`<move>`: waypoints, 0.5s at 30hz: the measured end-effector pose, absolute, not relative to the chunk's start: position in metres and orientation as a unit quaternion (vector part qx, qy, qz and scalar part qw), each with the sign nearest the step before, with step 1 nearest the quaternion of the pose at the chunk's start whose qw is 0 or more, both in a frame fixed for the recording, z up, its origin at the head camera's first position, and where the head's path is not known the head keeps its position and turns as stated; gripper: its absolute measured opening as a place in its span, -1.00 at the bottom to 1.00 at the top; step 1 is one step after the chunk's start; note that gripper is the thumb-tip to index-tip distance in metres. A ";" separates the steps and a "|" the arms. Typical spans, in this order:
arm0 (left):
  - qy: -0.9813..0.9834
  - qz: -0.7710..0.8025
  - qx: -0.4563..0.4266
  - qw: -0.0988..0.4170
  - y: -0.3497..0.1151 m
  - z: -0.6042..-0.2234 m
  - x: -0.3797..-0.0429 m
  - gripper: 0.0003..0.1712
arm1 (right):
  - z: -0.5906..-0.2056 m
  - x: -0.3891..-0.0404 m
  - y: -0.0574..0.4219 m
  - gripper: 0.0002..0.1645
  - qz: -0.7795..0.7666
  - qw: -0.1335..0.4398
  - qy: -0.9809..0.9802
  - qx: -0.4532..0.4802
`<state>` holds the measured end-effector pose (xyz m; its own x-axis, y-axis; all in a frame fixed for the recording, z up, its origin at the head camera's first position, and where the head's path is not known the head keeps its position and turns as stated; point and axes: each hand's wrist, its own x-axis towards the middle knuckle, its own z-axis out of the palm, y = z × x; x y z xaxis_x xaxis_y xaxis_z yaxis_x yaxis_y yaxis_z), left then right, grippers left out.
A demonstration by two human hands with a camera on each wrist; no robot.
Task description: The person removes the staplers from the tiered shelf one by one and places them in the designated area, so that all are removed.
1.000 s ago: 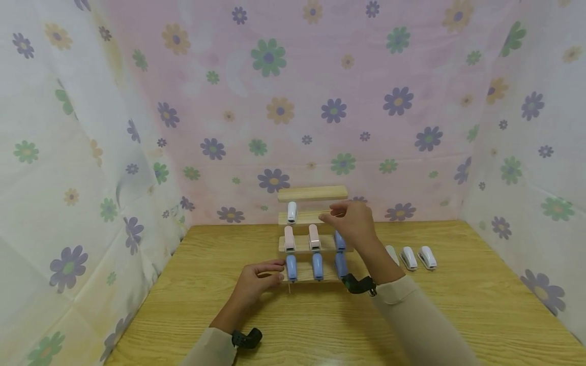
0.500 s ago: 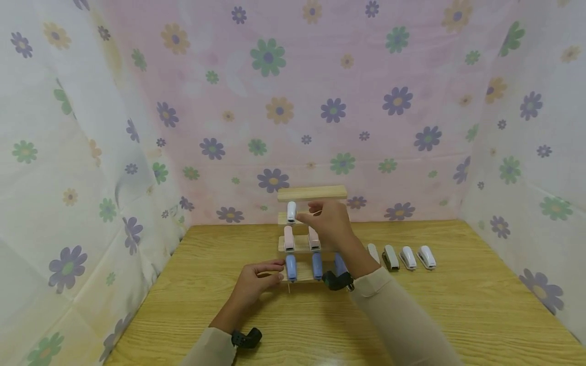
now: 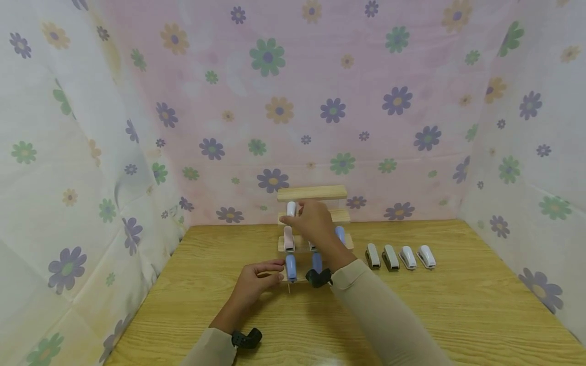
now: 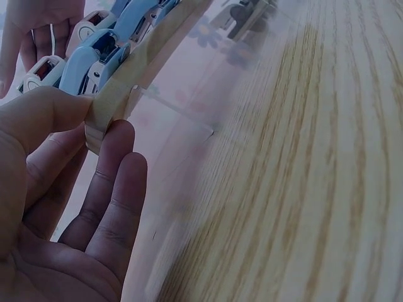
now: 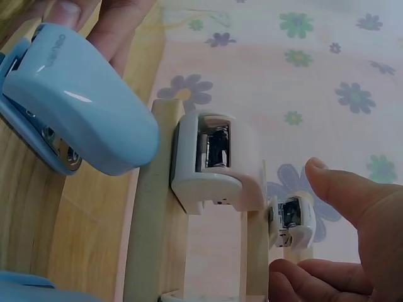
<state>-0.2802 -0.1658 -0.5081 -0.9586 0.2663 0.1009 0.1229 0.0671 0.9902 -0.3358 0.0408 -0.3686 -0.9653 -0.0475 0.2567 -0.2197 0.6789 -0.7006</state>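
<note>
- Head view: a stepped rack [image 3: 313, 192] is stood on the wooden table [image 3: 169, 305], with staplers set along its shelves.
- Front ends of the visible staplers are faced toward the wearer, probably so that each row is kept even and reachable.
- Left hand [image 3: 257, 280]: one end of the lowest shelf [image 4: 116, 94] is gripped, with the thumb laid above the board and fingers placed beneath. The rack is presumably steadied by this hold.
- Right hand [image 3: 315, 222]: the thumb and fingers are spread on either side of the white stapler [image 3: 291, 208]. No firm grasp is shown; in the right wrist view a gap is seen beside the thumb, so the fingers are judged released.
- White stapler: seated at the left end of the third shelf [image 3: 340, 216], counted from the bottom.
- Below it, a pink stapler [image 3: 288, 239] is stood on the second shelf; a blue stapler [image 3: 291, 267] is stood at the left of the lowest shelf.
- Four more staplers are lined up on the table to the right of the rack: two grey-green staplers [image 3: 390, 257], then two white ones [image 3: 427, 256].
- Right forearm: angled up from the lower right and passed before the rack, by which part of the lower shelves is hidden.
- Left forearm: kept low, with the wrist beside the rack.
</note>
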 end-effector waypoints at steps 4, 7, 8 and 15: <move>0.725 0.675 0.126 0.057 -0.165 -0.508 -0.280 -0.71 | -0.370 -0.338 0.038 -0.22 0.366 0.113 -0.921 0.071; 0.723 0.678 0.122 0.058 -0.164 -0.509 -0.281 -0.71 | -0.370 -0.339 0.037 -0.49 0.349 0.123 -0.926 0.077; 0.723 0.678 0.121 0.059 -0.164 -0.509 -0.281 -0.70 | -0.371 -0.339 0.037 -0.56 0.346 0.126 -0.926 0.079; 0.721 0.679 0.120 0.064 -0.165 -0.510 -0.282 -0.69 | -0.370 -0.339 0.038 -0.73 0.351 0.136 -0.922 0.089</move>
